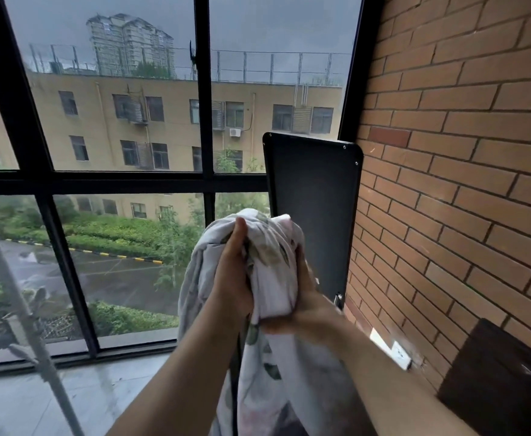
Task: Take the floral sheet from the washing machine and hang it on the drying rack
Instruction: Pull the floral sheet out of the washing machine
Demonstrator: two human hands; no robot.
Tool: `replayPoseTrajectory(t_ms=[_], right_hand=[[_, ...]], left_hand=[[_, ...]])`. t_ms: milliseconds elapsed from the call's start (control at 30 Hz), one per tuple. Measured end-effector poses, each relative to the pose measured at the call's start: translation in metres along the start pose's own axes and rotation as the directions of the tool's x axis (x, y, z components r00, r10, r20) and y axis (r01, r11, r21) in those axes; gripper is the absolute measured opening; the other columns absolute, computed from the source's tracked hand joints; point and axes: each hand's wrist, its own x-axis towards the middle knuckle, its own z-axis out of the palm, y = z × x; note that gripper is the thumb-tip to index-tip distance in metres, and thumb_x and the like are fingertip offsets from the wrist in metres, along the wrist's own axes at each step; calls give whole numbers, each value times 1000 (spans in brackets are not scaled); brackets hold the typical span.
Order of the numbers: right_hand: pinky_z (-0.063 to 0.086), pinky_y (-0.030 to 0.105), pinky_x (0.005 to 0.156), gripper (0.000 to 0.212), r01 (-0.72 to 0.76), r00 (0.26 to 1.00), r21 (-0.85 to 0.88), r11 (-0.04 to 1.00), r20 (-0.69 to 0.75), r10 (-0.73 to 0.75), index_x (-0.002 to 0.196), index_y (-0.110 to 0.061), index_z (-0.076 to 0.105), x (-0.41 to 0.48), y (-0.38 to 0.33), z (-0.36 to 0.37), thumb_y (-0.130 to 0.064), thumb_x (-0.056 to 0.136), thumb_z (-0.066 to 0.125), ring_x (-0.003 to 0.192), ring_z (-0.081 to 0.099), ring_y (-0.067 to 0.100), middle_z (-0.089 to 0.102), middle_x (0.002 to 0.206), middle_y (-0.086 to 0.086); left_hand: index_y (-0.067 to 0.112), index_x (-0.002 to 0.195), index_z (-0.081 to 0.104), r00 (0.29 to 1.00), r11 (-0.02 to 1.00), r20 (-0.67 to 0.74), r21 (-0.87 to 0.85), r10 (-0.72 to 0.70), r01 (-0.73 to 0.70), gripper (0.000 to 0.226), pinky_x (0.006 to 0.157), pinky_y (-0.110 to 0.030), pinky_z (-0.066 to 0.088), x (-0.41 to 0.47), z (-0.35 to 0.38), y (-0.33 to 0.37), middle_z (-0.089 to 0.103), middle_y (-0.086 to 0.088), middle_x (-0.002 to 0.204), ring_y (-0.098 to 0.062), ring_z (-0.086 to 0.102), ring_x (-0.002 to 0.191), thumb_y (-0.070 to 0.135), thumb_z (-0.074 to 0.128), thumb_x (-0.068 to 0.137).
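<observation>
The floral sheet (273, 269), white with grey-green leaves and pale pink blooms, is bunched up in front of me at chest height, and its loose length hangs down between my forearms. My left hand (231, 278) grips the left side of the bunch, thumb pointing up. My right hand (305, 306) holds the bunch from the right and underneath, fingers curled into the cloth. A blurred grey metal pole (15, 297), possibly part of the drying rack, slants up the far left edge. The washing machine is out of view.
A large black-framed window (207, 180) fills the view ahead, with a sill and grey floor (37, 401) below. A brick wall (462, 184) runs along the right, with a black panel (314, 215) leaning in the corner, a white socket (399, 354) and a dark box (500, 382).
</observation>
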Motion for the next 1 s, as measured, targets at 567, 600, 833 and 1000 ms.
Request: replayPoseTrajectory(t_ms=[567, 600, 833, 1000], right_hand=[[38, 35, 105, 130, 115, 991, -179, 977, -49, -125, 150, -55, 0, 25, -53, -30, -46, 55, 89, 128, 40, 16, 32, 145, -8], [37, 41, 109, 139, 51, 996, -178, 983, -58, -62, 146, -61, -11, 17, -37, -19, -53, 49, 88, 131, 38, 17, 29, 149, -12], [50, 23, 94, 113, -157, 976, -64, 986, -160, 145, 143, -25, 40, 10, 50, 35, -60, 47, 88, 119, 56, 13, 56, 124, -9], [56, 40, 83, 35, -279, 945, -258, 925, -243, 217, 110, -26, 63, 55, 21, -15, -39, 78, 66, 98, 65, 27, 68, 109, 1]], left_hand=[[0, 136, 51, 991, 993, -87, -40, 104, -108, 54, 109, -47, 38, 9, -11, 27, 58, -21, 130, -33, 51, 129, 37, 47, 96], [1, 128, 55, 991, 993, -62, -22, 118, -119, 46, 107, -47, 41, 6, -7, 28, 61, -18, 124, -32, 54, 125, 34, 45, 98], [7, 105, 65, 993, 993, -2, 30, 118, -118, 31, 77, -35, 57, 0, 9, 28, 64, -12, 93, -23, 62, 93, 26, 45, 91], [5, 116, 68, 990, 988, -27, -57, 139, -140, 44, 90, -39, 54, 6, -1, 44, 69, -13, 101, -26, 67, 97, 30, 37, 96]])
